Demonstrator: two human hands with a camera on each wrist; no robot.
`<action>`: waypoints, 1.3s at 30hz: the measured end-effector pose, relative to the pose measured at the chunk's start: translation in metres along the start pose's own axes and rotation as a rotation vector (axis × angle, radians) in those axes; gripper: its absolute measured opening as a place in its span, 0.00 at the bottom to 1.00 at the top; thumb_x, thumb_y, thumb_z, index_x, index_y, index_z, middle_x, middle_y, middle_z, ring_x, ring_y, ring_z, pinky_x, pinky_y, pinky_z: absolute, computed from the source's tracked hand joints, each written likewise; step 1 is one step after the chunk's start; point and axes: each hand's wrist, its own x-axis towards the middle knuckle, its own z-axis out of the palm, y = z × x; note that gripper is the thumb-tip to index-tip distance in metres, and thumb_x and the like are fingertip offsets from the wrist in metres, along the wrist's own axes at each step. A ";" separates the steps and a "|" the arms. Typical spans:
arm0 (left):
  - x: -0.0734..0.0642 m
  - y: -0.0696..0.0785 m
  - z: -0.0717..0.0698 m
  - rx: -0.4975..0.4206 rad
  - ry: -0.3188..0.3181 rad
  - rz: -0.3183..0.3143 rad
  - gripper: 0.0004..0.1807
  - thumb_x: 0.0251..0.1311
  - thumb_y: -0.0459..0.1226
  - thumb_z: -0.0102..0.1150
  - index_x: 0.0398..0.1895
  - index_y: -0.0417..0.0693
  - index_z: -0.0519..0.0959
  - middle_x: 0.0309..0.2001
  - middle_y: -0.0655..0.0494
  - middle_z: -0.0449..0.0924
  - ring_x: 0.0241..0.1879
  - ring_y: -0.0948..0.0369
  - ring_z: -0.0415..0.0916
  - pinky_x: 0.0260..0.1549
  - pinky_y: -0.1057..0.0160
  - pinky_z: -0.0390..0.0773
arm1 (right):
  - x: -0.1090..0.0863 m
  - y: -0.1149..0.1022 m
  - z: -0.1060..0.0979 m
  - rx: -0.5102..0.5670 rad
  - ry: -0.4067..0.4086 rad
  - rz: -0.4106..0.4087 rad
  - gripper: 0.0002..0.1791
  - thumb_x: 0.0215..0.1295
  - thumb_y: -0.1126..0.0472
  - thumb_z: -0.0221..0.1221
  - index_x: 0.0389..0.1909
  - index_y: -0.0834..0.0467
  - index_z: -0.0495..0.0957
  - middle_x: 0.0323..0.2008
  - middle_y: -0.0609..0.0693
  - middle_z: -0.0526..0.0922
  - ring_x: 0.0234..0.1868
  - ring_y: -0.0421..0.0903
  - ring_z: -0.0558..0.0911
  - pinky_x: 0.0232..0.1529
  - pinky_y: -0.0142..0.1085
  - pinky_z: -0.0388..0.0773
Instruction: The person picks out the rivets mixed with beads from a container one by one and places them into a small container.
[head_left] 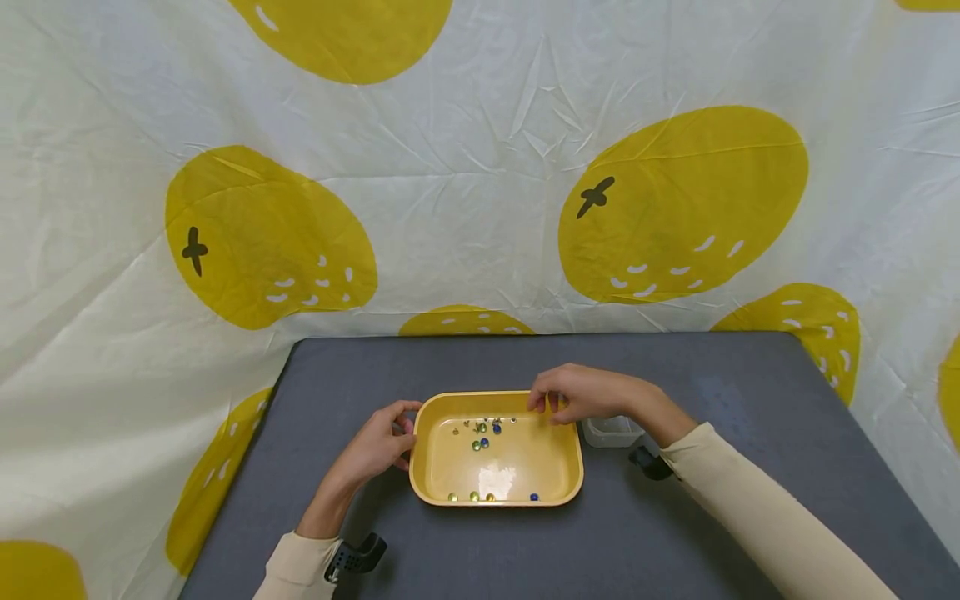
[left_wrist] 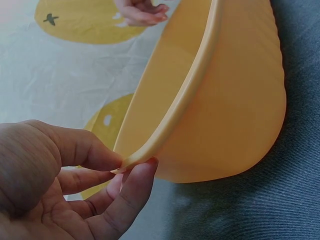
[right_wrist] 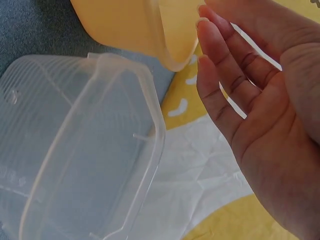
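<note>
My left hand (head_left: 382, 440) pinches the rim of a yellow tray (head_left: 525, 467) at its left end; the left wrist view shows thumb and fingers on either side of the rim. Over the tray's far right corner hovers my right hand (head_left: 573, 392), its fingers loosely bent. Nothing shows between them in the right wrist view, though the thumb tip is cut off there. Inside the tray lie blue beads (head_left: 497, 429), green beads (head_left: 476, 446) and several tiny brassy pieces (head_left: 455, 432) too small to identify. Several beads rest along the near wall.
A clear plastic container (right_wrist: 159, 115) stands just right of the tray, partly under my right wrist in the head view. Both sit on a dark grey tabletop (head_left: 337, 375). Behind it hangs a white cloth (head_left: 465, 233) with yellow fruit prints.
</note>
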 end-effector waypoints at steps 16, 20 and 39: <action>0.001 -0.004 0.002 0.020 0.018 0.000 0.27 0.67 0.26 0.55 0.70 0.38 0.69 0.37 0.45 0.71 0.28 0.53 0.77 0.25 0.47 0.86 | 0.018 -0.009 0.014 -0.048 -0.061 0.054 0.19 0.64 0.71 0.65 0.56 0.60 0.81 0.47 0.52 0.84 0.45 0.48 0.83 0.47 0.34 0.81; 0.001 -0.004 0.003 0.022 0.023 -0.004 0.27 0.67 0.26 0.55 0.70 0.39 0.70 0.37 0.45 0.71 0.28 0.53 0.77 0.25 0.48 0.86 | 0.024 -0.009 0.019 -0.073 -0.060 0.081 0.19 0.62 0.71 0.66 0.54 0.61 0.81 0.47 0.53 0.84 0.41 0.45 0.82 0.45 0.33 0.80; 0.001 -0.003 0.002 0.021 0.020 0.002 0.27 0.67 0.26 0.55 0.70 0.39 0.70 0.37 0.45 0.71 0.29 0.54 0.77 0.25 0.47 0.86 | 0.035 -0.012 0.034 -0.113 -0.108 0.141 0.22 0.63 0.71 0.63 0.59 0.61 0.80 0.52 0.55 0.84 0.46 0.50 0.83 0.47 0.36 0.80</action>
